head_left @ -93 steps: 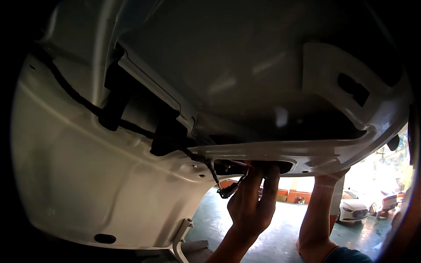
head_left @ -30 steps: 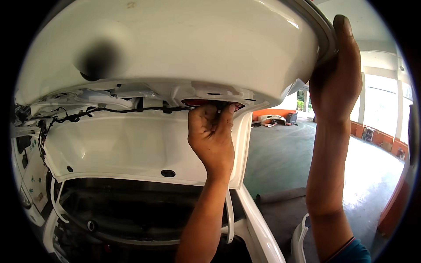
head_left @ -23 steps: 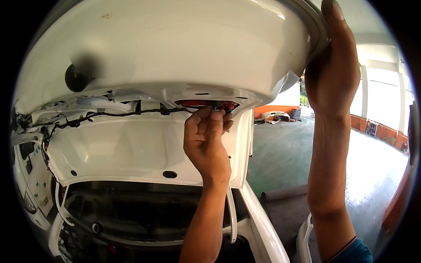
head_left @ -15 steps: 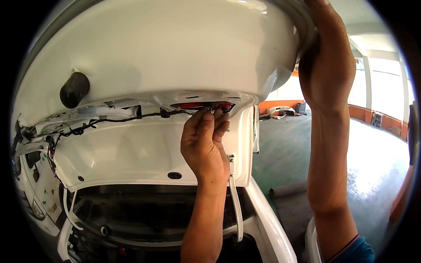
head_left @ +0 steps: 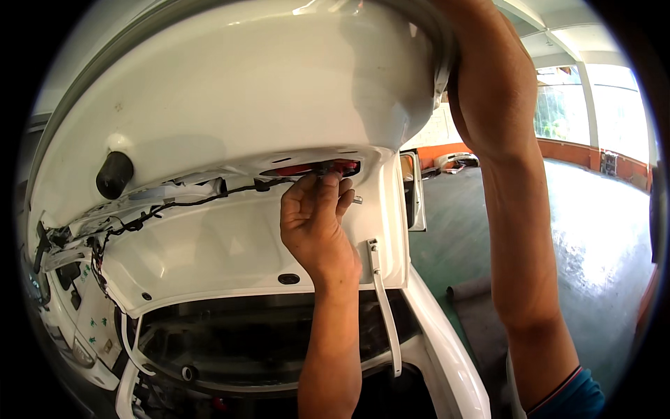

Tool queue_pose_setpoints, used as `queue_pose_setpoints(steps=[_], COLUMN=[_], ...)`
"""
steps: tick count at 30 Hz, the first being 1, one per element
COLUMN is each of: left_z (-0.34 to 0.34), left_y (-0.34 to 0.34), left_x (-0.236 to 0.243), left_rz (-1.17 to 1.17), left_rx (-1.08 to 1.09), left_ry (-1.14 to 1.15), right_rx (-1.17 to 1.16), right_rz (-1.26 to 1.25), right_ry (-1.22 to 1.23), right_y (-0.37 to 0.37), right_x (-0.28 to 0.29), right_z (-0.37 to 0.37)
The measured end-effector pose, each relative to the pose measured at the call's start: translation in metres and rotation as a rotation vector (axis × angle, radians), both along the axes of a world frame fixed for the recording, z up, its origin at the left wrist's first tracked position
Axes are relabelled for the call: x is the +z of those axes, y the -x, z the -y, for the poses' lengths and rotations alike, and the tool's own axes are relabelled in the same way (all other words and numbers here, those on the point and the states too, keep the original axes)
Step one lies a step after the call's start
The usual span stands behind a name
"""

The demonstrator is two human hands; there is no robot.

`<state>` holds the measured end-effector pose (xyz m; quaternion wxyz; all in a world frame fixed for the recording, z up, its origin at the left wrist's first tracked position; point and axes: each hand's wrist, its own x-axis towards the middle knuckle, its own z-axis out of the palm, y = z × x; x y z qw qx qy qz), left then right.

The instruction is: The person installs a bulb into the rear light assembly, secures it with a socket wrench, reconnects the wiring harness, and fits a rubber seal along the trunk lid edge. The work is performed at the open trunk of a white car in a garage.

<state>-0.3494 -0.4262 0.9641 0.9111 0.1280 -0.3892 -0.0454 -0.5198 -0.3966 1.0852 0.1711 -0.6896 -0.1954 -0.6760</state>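
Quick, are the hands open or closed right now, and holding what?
Left hand: closed, holding a metal piece that pokes out past the fingers.
Right hand: at the lid's edge; fingers hidden, so can't tell.

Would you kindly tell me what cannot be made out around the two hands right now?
All in the head view:
What the left hand has at its fingertips: the hand itself covers it.
The fingers of the right hand: hidden by the white lid and the upper edge.
The kind of small metal piece: too small.
Part of the red part: behind the left hand.
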Motion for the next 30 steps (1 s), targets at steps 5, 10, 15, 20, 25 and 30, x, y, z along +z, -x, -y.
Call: queue_pose_setpoints(steps=[5,10,15,20,25,30], left_z=[0.002,0.006,0.01,0.008,-0.005,-0.01], left_y=[0.004,0.005,0.002,0.0,0.002,0.005], left_x=[0.0,-0.001,0.001,0.001,-0.005,-0.005], left_rz=[0.067,-0.003,0.034,0.084,0.047,0.074], left_rx=[0.071,-0.005,0.074,0.238,-0.059,-0.172], left_ry=[0.126,0.146,0.208,0.163,-0.06,-0.088], right_rx=[-0.013,0.072,0.144,0.065,0.151,-0.023], right_rz=[-0.012,-0.148,-0.104,-0.053,-0.233,-0.019], right_ry=[0.009,0.04,0.078,0.051,-0.07,0.024], right_y=[0.005,0.016,0.015,0.011,0.03,0.017], right_x=[-0.006,-0.001,-0.005,-0.012,-0.002,-0.013], right_z=[-0.009,-0.004,0.006,-0.003,-0.004,-0.007])
